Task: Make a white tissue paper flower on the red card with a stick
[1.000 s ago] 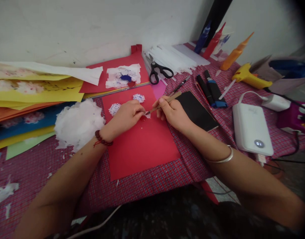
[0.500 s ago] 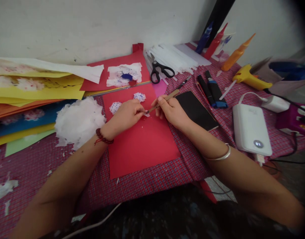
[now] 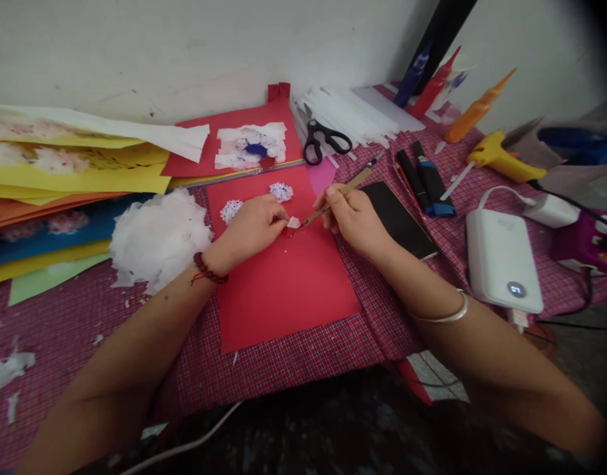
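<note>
On the worktop (image 3: 293, 359), tissue (image 3: 159, 237) is lying left of the front sheet (image 3: 288, 290), scissors (image 3: 314, 125) behind, a glue gun (image 3: 504, 158) right.

Dim, flat indoor lt; source dir. unclear. Wall (image 3: 175, 59) greyish, shadows soft. Blk vignette far R corner. Wide-angle stretch on my L forearm (image 3: 120, 353) twd near edge. Clothing (image 3: 303, 422) v. dk, detail lost. Pwr-bank display (image 3: 516, 289) glows. Stick (image 3: 357, 179) tip I grip: soft.

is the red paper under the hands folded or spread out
Spread out: the red paper lies flat, its near corners down on the checked cloth, no fold showing. The left hand hides part.
</note>
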{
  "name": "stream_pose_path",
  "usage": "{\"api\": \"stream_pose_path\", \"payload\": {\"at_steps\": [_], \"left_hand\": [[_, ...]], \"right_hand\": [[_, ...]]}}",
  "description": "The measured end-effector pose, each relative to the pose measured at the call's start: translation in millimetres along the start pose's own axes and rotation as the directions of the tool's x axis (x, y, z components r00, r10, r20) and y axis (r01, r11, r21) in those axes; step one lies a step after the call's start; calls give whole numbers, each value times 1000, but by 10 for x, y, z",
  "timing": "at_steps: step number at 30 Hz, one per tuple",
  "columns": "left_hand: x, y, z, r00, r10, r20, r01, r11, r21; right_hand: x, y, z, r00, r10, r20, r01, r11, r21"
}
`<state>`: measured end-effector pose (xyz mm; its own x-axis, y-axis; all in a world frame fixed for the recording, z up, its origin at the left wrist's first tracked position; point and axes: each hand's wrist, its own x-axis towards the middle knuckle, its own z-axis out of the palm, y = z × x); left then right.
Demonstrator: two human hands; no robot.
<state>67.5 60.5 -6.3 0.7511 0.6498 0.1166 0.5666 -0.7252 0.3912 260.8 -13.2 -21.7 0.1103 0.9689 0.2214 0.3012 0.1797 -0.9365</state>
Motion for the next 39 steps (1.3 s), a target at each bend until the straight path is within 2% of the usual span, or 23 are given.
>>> {"api": "stream_pose_path", "payload": {"at_steps": [4,14,21,23,27,29,34,39], "left_hand": [[-5,-1,-8,1000,14,-9,-14,1000,-6],[3,20,12,999,-34,15,35,998,-56],[-24,12,-43,996,-49,-76,43,996,-79],[-27,12,-70,996,-16,-87,12,998,-55],[-15,-27,-48,985,167,-51,-166,986,25],[-5,-72,-10,977,209,-31,-208,977,43],[3,-162,57,985,165,-45,-161,984,69],[0,-155,75,988,148,-33,-145,987,66]], "right_hand": [[4,1,36,1000,-23,7,23,1000,-11],[12,21,114,998,-30,60,30,999,13],[18,19,108,998,-3,65,2,1000,25],[17,20,107,998,3,68,-5,999,32],[20,24,111,998,13,68,-17,998,52],[25,33,112,998,14,68,-19,997,70],[36,45,89,998,45,35,-48,994,97],[19,26,58,998,54,-45,-50,994,92]]}}
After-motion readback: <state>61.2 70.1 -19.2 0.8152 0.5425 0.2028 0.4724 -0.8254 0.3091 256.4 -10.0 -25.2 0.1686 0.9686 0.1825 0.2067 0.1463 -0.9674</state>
